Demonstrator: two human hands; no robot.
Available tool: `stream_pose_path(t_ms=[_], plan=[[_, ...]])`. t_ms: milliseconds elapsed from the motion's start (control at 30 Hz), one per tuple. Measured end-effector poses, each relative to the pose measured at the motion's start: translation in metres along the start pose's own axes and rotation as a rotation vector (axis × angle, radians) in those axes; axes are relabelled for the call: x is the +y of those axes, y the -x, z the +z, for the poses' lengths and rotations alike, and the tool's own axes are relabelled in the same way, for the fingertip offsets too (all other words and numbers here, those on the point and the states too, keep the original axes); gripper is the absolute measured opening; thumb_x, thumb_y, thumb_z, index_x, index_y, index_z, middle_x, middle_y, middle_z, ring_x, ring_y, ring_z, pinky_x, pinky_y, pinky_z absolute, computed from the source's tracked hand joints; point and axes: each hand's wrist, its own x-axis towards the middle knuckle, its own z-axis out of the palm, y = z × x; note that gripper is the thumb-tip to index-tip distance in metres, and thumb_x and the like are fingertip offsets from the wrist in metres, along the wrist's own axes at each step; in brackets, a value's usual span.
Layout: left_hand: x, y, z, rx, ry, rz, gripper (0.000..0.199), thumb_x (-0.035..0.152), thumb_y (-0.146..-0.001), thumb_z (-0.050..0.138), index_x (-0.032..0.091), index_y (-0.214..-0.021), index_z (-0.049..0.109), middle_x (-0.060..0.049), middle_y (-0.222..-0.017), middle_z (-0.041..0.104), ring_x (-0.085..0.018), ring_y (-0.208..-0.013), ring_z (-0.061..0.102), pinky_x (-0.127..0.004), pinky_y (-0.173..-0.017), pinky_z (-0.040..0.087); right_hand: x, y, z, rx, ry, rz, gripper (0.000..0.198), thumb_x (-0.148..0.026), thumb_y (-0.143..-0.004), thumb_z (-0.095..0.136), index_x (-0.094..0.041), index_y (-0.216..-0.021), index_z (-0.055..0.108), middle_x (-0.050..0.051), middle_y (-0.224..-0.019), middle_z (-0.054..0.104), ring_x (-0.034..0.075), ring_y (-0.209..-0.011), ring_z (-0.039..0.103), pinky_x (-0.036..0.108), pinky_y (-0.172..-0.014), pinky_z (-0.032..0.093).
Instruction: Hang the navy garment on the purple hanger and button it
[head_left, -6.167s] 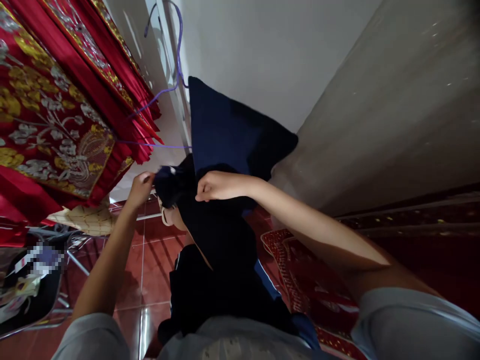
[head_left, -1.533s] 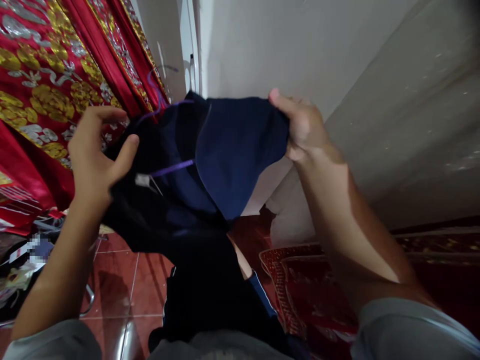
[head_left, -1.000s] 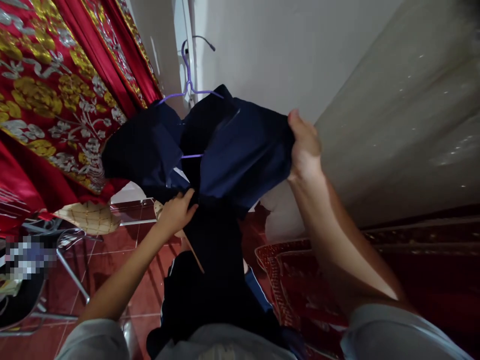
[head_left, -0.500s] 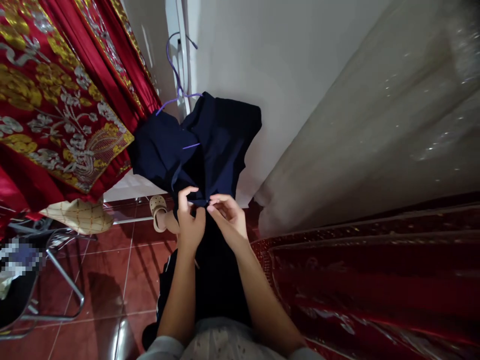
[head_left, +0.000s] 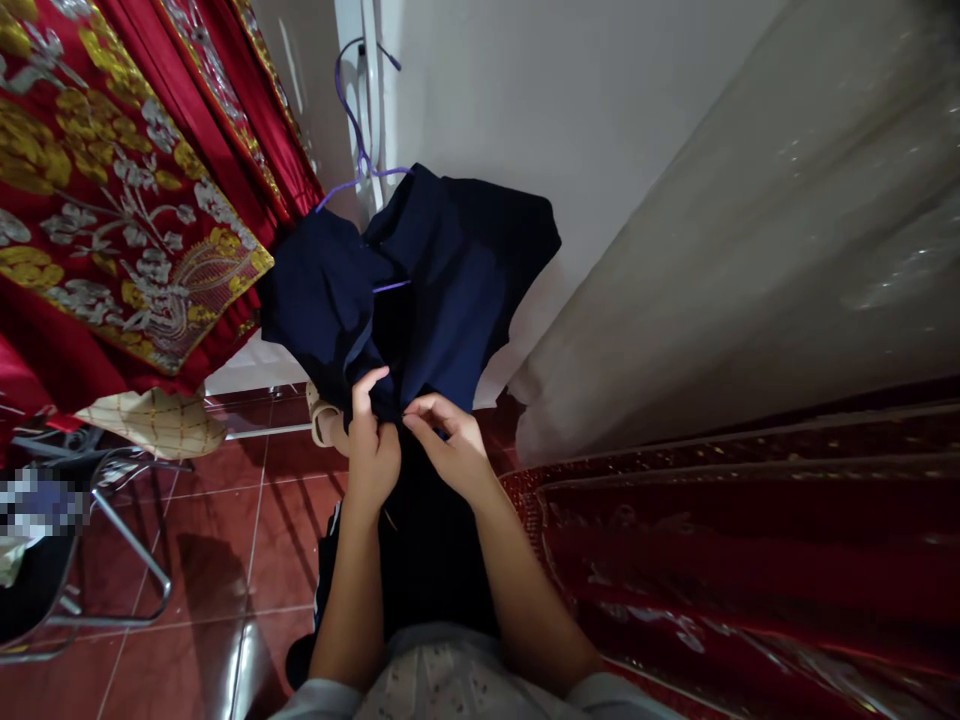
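A dark navy shirt hangs in front of me on a purple hanger, its front edges parted at the middle. At the lower part of that opening, my left hand pinches the left front edge, its index finger bent over the cloth. My right hand faces it, thumb and fingertips closed on the right front edge. The fingertips of both hands are close together. Any button or other small part between them is too dark to make out.
Red cloth with gold and silver embroidery hangs at the left, above a metal-framed chair. A pale sheer cloth and a dark red embroidered cloth fill the right side. A beige clog is on the red tiled floor.
Both hands have shifted slightly left and stay at the shirt's front edges. The shirt's right side has spread further right, and the front edges look drawn closer at the hands.
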Motion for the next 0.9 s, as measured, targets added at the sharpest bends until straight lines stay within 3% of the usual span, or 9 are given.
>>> stream_pose_path(t_ms=[100, 167, 233, 300, 400, 533, 700, 900], plan=[[-0.001, 0.003, 0.002, 0.038, -0.018, -0.038, 0.066, 0.006, -0.089, 0.043, 0.028, -0.151, 0.035, -0.007, -0.112, 0.063, -0.02, -0.096, 0.066, -0.034, -0.087, 0.058, 0.003, 0.002, 0.0, 0.007, 0.024, 0.0, 0.018, -0.041, -0.098, 0.059, -0.025, -0.092, 0.062, 0.0, -0.082, 0.063, 0.017, -0.075, 0.061, 0.03, -0.074, 0.05], [0.0, 0.002, 0.0, 0.121, -0.002, -0.007, 0.06, 0.015, -0.094, 0.049, 0.028, -0.15, 0.034, -0.008, -0.112, 0.061, -0.019, -0.091, 0.065, -0.032, -0.081, 0.058, 0.003, 0.005, -0.001, 0.01, 0.016, 0.0, 0.02, -0.043, -0.1, 0.056, -0.025, -0.091, 0.059, -0.001, -0.077, 0.059, 0.016, -0.072, 0.059, 0.029, -0.072, 0.048], [0.003, 0.0, -0.003, 0.22, 0.003, 0.064, 0.043, 0.025, -0.095, 0.057, 0.025, -0.138, 0.048, -0.009, -0.119, 0.059, -0.019, -0.095, 0.063, -0.031, -0.081, 0.056, 0.001, 0.009, -0.003, 0.012, -0.007, 0.003, 0.022, -0.043, -0.101, 0.056, -0.025, -0.089, 0.057, -0.001, -0.075, 0.057, 0.016, -0.072, 0.058, 0.028, -0.071, 0.046], [0.008, -0.003, -0.008, 0.279, 0.012, 0.113, 0.02, 0.031, -0.095, 0.062, 0.022, -0.112, 0.061, -0.007, -0.11, 0.06, -0.019, -0.093, 0.061, -0.03, -0.08, 0.054, -0.003, 0.011, -0.005, 0.022, -0.035, 0.008, 0.022, -0.042, -0.1, 0.057, -0.024, -0.088, 0.058, -0.002, -0.076, 0.057, 0.015, -0.071, 0.056, 0.028, -0.07, 0.045], [0.016, -0.003, -0.01, 0.168, 0.089, 0.094, 0.012, 0.03, -0.096, 0.064, 0.02, -0.09, 0.062, -0.002, -0.085, 0.058, -0.017, -0.081, 0.059, -0.028, -0.076, 0.052, -0.011, 0.012, -0.01, 0.059, -0.073, 0.017, 0.027, -0.044, -0.098, 0.061, -0.023, -0.081, 0.06, -0.002, -0.071, 0.055, 0.013, -0.067, 0.053, 0.027, -0.067, 0.044], [0.019, 0.001, -0.006, -0.105, 0.18, -0.002, 0.004, 0.021, -0.094, 0.065, 0.02, -0.098, 0.063, -0.003, -0.092, 0.065, -0.018, -0.089, 0.065, -0.03, -0.084, 0.054, -0.019, 0.009, -0.014, 0.147, -0.122, 0.035, 0.032, -0.046, -0.093, 0.066, -0.022, -0.074, 0.06, -0.002, -0.065, 0.054, 0.013, -0.061, 0.051, 0.027, -0.062, 0.043], [0.018, 0.005, -0.003, -0.128, 0.115, -0.035, 0.011, 0.026, -0.095, 0.067, 0.02, -0.104, 0.064, -0.004, -0.097, 0.069, -0.019, -0.095, 0.067, -0.032, -0.09, 0.055, -0.019, 0.009, -0.012, 0.114, 0.004, -0.059, 0.027, -0.041, -0.095, 0.065, -0.023, -0.075, 0.063, -0.001, -0.069, 0.057, 0.015, -0.067, 0.054, 0.03, -0.068, 0.045], [0.013, 0.008, -0.005, -0.103, 0.113, -0.04, 0.008, 0.026, -0.098, 0.061, 0.021, -0.1, 0.065, -0.004, -0.095, 0.067, -0.019, -0.091, 0.066, -0.031, -0.085, 0.054, -0.014, -0.017, -0.017, 0.203, 0.27, -0.442, 0.018, -0.03, -0.097, 0.062, -0.024, -0.08, 0.064, 0.001, -0.079, 0.063, 0.019, -0.079, 0.058, 0.035, -0.076, 0.048]])
